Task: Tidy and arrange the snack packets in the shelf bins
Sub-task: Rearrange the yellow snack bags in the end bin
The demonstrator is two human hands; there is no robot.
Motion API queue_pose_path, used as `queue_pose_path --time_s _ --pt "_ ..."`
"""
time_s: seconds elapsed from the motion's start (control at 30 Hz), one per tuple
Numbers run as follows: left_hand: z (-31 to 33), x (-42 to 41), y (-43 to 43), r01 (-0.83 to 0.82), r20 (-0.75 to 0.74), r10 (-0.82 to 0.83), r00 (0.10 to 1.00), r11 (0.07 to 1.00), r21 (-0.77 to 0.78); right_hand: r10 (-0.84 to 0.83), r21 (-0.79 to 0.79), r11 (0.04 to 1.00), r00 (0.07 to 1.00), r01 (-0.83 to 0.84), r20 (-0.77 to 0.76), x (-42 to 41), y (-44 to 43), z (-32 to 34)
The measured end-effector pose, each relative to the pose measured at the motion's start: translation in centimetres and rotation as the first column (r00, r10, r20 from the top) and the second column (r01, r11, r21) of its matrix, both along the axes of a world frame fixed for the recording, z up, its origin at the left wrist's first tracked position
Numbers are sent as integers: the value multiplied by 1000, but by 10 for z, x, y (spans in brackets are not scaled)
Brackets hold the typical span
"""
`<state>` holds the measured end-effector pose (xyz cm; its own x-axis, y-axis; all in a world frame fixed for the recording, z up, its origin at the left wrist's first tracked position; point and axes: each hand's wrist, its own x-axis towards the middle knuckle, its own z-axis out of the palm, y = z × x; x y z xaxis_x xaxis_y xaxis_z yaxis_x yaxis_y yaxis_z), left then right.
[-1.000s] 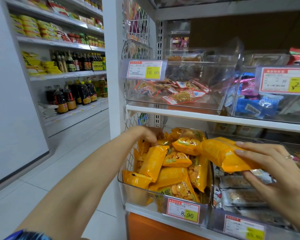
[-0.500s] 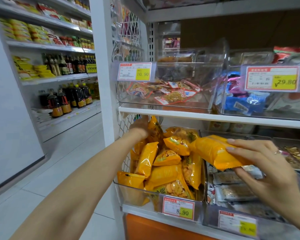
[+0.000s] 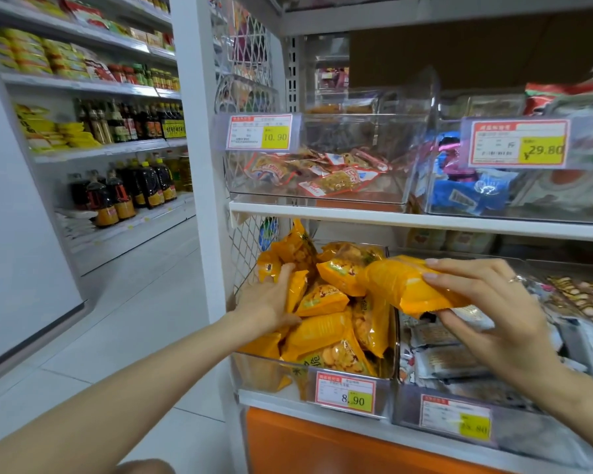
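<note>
Stage: we judge the tidying to be partway through; the yellow packets point(image 3: 326, 333) fill the clear bin point(image 3: 264, 371) on the lower shelf but lie at mixed angles, some on edge, some flat.
Remaining: we judge that the held packet has yet to be seated and the heap squared into rows.
Left hand point(image 3: 271, 302): fingers extended, laid against the packets at the bin's left rear; we see no packet enclosed by it.
Right hand point(image 3: 486, 302): pinches one yellow snack packet point(image 3: 408, 285), fingers on top, thumb beneath.
Packet position: held level in the air, above the divide between the clear bin and the neighbouring bin point(image 3: 442, 401) of grey-wrapped goods, touching neither.
Packet appearance: glossy orange-yellow film, pillow-shaped and plump, with a crimped seam at its end; those in the bin show printed snack pictures.
Label: a price tag point(image 3: 346, 393) reading 8.90 fronts the clear bin.
</note>
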<state>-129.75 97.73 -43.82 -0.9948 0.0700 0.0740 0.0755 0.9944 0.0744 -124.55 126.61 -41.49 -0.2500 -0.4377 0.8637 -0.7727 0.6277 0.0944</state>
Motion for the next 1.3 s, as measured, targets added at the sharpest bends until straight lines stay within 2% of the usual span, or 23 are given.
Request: queue_pose_path --time_s 0.1,0.2,0.37,0.4,0.5,0.57,0.67,0.83,0.93,1.07,1.17,1.3 --pt "6 2 -8 6 -61 0 998 995 102 22 -8 1000 1000 -22 -3 1 -7 2" --pt "10 7 -16 -59 -171 86 982 985 159 48 -5 999 999 -49 -11 1 -17 2" --pt "11 17 -14 -213 -294 206 933 977 11 152 16 988 988 -152 15 1 -45 -2" --pt "9 18 -14 -242 -366 213 906 970 -35 176 26 984 984 -176 25 0 -52 -4" --pt "1 14 -17 -201 -607 66 792 967 -156 206 78 974 977 -211 59 -6 -70 -13" --pt "-2 8 -19 -105 -669 -59 741 974 -202 178 132 974 982 -186 66 -12 -77 -20" --pt "-5 6 -18 36 -659 -212 722 962 -270 130 139 980 988 -140 81 -20 -75 -22" --pt "-12 -5 -19 236 -525 -427 736 889 -392 115 -80 991 980 -103 163 -26 -58 -11" --pt "-4 -6 -13 190 -466 -403 788 878 -438 114 -179 981 974 -78 197 -25 -50 -9" --pt "2 -6 2 113 -274 -247 929 898 -426 105 -268 962 967 -40 233 -23 -43 -8" --pt "-7 -12 7 120 -255 -232 939 913 -390 104 -286 958 961 -28 255 -22 -40 -10" --pt "-12 -19 6 154 -313 -259 914 934 -323 95 -293 956 960 -14 263 -20 -36 -11"
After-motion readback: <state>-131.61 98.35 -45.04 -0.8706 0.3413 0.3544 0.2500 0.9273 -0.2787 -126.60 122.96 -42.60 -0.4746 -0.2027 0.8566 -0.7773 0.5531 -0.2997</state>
